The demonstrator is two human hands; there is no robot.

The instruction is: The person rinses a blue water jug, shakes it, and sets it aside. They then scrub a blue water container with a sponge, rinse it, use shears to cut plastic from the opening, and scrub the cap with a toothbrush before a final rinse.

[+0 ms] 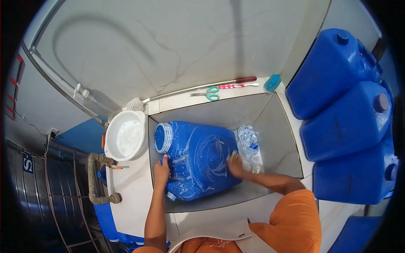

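Note:
A large blue plastic jerrycan (pixel 198 160) lies on its side in the grey sink (pixel 278 139), streaked with white suds. Its wide uncapped mouth, with a white threaded neck, faces left. My left hand (pixel 161 169) is closed on the jerrycan near its handle, just below the mouth. My right hand (pixel 236 164) presses on the jerrycan's right part, fingers curled round a small yellow-green thing, apparently a sponge (pixel 233 154), mostly hidden by the hand. Behind the jerrycan, clear crumpled plastic (pixel 248 139) lies in the sink.
A white basin (pixel 125 135) of suds and a pump bottle (pixel 95 100) stand left. Along the back ledge lie scissors (pixel 206 93), a red-and-white brush (pixel 236 86), a metal rod (pixel 198 87) and a blue brush (pixel 272 83). Blue jerrycans (pixel 341 122) line the right; a pipe (pixel 93 177) rises left.

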